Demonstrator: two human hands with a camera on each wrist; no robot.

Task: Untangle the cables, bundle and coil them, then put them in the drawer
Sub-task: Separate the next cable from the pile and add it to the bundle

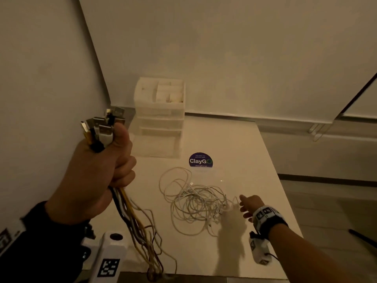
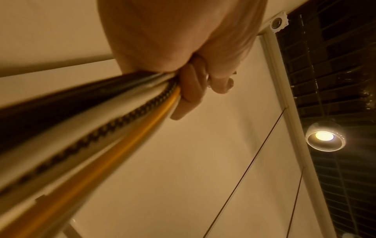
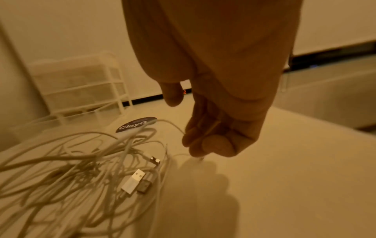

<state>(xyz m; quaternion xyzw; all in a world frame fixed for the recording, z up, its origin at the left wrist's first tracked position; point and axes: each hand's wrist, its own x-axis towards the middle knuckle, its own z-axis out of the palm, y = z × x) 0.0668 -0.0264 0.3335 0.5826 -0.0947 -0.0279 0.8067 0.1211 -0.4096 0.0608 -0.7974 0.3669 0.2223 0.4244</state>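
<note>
The left hand (image 1: 95, 170) is gripping a bundle (image 1: 130, 217) of mixed cables in a tight fist, plugs (image 1: 104, 123) sticking out the top, held up on the near left side of the tangle (image 1: 195, 203), which is lying on the table (image 1: 255, 160). The right hand (image 3: 213, 128) is reaching in at the tangle's right edge, its fingers curling round one white strand there. Judging by this, untangling is under way: the next move is drawing that strand free without tightening knots, and the drawers (image 1: 161, 117) are waiting beyond the tangle.
</note>
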